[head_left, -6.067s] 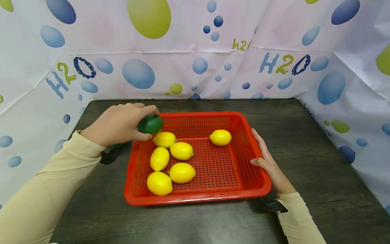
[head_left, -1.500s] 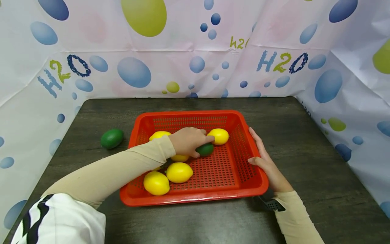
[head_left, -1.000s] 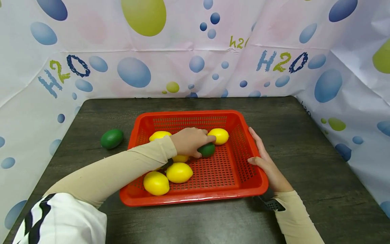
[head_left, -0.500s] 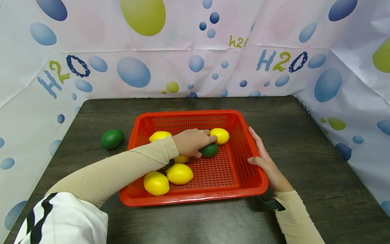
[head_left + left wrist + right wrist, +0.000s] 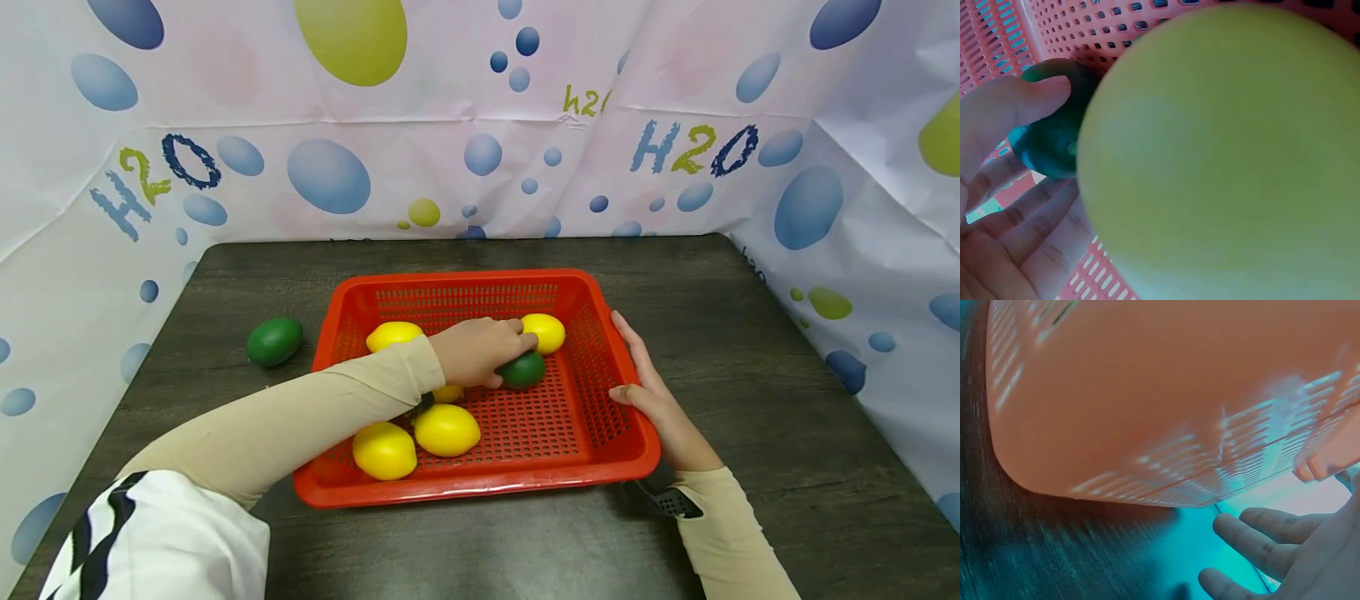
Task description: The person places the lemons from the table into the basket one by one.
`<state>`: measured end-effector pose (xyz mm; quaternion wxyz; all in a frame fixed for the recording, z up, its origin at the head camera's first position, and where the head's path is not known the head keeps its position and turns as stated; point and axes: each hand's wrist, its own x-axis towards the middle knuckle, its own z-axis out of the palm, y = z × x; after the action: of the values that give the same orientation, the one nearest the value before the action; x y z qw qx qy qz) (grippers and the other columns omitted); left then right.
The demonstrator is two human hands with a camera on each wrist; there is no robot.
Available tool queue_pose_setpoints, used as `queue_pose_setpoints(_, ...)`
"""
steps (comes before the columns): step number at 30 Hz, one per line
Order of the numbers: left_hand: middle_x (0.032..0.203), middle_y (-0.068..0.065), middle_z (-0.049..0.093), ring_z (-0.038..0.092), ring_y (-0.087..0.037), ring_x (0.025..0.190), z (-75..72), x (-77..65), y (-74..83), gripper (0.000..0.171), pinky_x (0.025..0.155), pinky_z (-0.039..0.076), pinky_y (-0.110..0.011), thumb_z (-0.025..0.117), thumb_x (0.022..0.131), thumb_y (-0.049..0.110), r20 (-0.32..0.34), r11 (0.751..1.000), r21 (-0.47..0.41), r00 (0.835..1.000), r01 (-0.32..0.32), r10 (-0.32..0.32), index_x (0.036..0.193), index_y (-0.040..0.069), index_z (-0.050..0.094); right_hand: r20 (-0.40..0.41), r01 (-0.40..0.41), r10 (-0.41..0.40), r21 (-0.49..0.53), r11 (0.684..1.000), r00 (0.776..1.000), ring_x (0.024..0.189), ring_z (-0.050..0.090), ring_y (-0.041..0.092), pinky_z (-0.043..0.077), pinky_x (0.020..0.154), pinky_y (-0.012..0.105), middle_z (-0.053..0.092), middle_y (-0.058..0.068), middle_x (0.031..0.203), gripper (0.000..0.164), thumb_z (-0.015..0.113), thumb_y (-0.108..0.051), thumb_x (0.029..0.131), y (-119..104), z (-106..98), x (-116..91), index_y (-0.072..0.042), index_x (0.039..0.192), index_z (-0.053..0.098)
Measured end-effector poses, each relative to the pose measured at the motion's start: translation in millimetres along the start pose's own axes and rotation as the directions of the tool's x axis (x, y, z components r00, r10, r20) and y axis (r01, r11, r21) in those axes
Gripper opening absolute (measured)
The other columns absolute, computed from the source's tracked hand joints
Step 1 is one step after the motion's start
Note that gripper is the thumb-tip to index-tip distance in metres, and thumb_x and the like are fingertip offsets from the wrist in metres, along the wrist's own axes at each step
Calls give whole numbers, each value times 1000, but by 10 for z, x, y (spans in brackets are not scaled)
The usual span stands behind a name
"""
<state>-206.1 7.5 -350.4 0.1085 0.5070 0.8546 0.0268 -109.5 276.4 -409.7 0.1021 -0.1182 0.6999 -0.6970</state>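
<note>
My left hand [image 5: 477, 352] reaches into the red basket [image 5: 480, 483] and holds a dark green oval fruit [image 5: 522, 370] low over the perforated floor. In the left wrist view the thumb lies on this fruit [image 5: 1050, 147], fingers on its far side, while a lemon [image 5: 1222, 150] fills most of the picture. A lemon [image 5: 545, 333] sits right at the left fingertips. My right hand [image 5: 660, 404] grips the basket's right side, thumb over the rim; in the right wrist view several fingers [image 5: 1260, 544] extend outside the basket wall.
Another dark green fruit [image 5: 274, 342] lies on the dark wooden table [image 5: 225, 283], left of the basket. More lemons, such as the front lemon [image 5: 385, 451] and one beside it [image 5: 447, 430], lie in the basket's left half, some partly covered by my left arm. A patterned sheet [image 5: 480, 83] stands behind.
Earlier my left hand held the green fruit over the basket's left rim; now it is inside, near the middle. In the last second it crept slightly right. The right hand has stayed put.
</note>
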Motion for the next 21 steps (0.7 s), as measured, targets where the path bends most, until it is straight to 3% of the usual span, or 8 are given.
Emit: queue_pose_setpoints(21,119,-13,61,67,-22,89,-15,136,89,54,81,57,-33,85,88,24,12,998,50,1000,-24,24,132,9,59,2,1,-1,3,1000,1000,144,29,43,54,93,47,7,1,169,87,40,-2,96,-10,-4,6,-39,166,5)
